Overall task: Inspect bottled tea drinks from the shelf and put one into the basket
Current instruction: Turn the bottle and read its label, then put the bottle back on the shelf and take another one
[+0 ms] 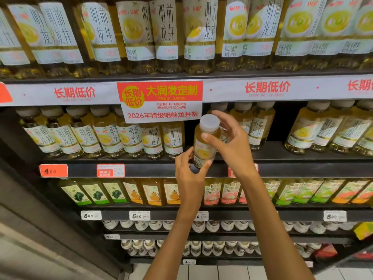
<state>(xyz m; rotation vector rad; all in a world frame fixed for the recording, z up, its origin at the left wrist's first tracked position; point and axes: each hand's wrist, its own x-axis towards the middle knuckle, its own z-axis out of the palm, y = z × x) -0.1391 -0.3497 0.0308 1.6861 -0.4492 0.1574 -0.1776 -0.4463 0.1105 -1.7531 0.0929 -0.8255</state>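
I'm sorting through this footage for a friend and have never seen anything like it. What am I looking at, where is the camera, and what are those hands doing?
There is no machine here. This is one picture from a wide-angle camera worn on a person's head, looking forward and down, so you see their own two bare arms reaching out.

They stand in front of a shop shelf packed with rows of bottled tea. Both hands hold one small bottle of yellowish tea with a pale cap, lifted in front of the shelf rows. The left hand pinches its lower end; the right hand grips near the top, fingers around the neck below the cap.

Above hangs a red and white promotional sign, and price tags line the shelf edges. No basket is visible.
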